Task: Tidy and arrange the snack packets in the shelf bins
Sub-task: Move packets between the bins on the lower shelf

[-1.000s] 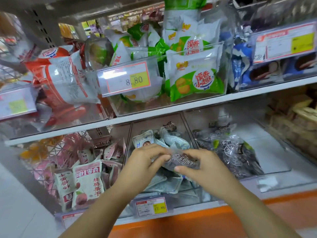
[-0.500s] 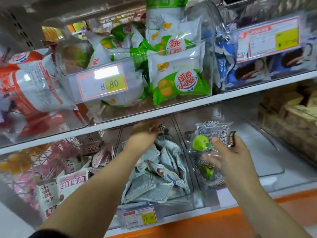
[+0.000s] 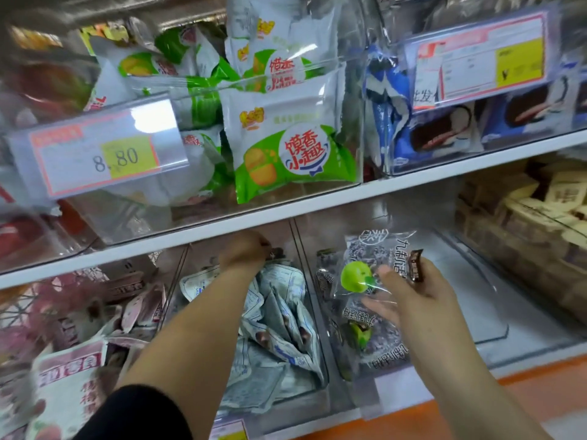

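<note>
Snack packets [image 3: 279, 315] lay heaped in the middle bin [image 3: 295, 404], and the left hand [image 3: 246, 250] was deep at its back, fingers curled by a small dark packet [image 3: 277, 253]; gripping it or not, I could not tell. The right hand [image 3: 413, 293] pinched a clear packet [image 3: 365, 274] over the right bin [image 3: 470, 312], a brown bar [image 3: 415, 266] wedged between its fingers. Risk: that bar could slip into the wrong bin on release, and the left forearm [image 3: 197, 328] might drag the heap askew. A second earlier both hands had met on one packet at the middle bin's front; since then they had split.
</note>
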Tool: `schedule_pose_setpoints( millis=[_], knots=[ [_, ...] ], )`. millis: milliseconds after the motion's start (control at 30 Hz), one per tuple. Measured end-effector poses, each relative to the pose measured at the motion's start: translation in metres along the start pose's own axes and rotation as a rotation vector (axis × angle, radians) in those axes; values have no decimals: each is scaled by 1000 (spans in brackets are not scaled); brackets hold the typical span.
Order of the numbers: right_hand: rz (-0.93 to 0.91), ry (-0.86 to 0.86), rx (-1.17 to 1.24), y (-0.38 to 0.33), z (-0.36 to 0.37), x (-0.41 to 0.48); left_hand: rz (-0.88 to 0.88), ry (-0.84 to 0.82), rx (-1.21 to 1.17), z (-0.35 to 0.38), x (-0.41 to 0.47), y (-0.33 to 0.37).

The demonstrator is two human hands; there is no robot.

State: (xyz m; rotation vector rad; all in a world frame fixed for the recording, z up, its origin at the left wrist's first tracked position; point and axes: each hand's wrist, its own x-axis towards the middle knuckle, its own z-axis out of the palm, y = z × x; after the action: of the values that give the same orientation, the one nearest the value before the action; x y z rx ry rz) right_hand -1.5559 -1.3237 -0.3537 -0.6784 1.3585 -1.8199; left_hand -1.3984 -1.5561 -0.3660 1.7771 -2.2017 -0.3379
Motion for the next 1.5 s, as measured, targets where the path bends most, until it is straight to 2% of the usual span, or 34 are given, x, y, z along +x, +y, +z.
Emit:
schedule_pose_setpoints(
  millis=[200, 300, 367, 433, 533, 633, 733, 833, 900, 967, 1067, 1133, 1200, 1300, 1400, 1500],
  knots=[
    [81, 70, 56, -11, -17, 4, -135, 365, -2, -17, -33, 15],
    [92, 94, 78, -13, -22, 6, -1, 554, -265, -30, -71, 23],
    [101, 108, 96, -18, -23, 6, 77, 575, -418, -35, -97, 29],
    [113, 99, 121, -20, -24, 8, 80, 562, -522, -36, -118, 39],
    [135, 64, 175, -21, -23, 10, 209, 572, -570, -31, -141, 57],
    [186, 6, 160, -22, -26, 12, 377, 486, -565, -24, -148, 71],
    [198, 10, 92, -24, -38, 14, 506, 365, -454, -19, -145, 80],
    [97, 1, -165, -29, -51, 9, 597, 75, -249, -16, -138, 87],
    [17, -21, -324, -30, -59, 7, 617, -181, 30, -16, -133, 93],
    [-45, -62, -481, -31, -67, 6, 592, -347, 273, -20, -132, 102],
    [-95, -108, -612, -33, -82, 7, 619, -314, 488, -24, -134, 115],
    [-105, -113, -634, -33, -93, 8, 733, -245, 454, -20, -136, 124],
    [-94, -123, -619, -32, -102, 8, 845, -328, 395, -12, -138, 134],
    [-91, -146, -626, -27, -110, 8, 875, -500, 446, 5, -136, 141],
    [-100, -155, -616, -26, -111, 10, 854, -526, 496, 12, -130, 141],
    [-90, -156, -599, -24, -110, 12, 806, -536, 440, 9, -129, 141]
  ],
)
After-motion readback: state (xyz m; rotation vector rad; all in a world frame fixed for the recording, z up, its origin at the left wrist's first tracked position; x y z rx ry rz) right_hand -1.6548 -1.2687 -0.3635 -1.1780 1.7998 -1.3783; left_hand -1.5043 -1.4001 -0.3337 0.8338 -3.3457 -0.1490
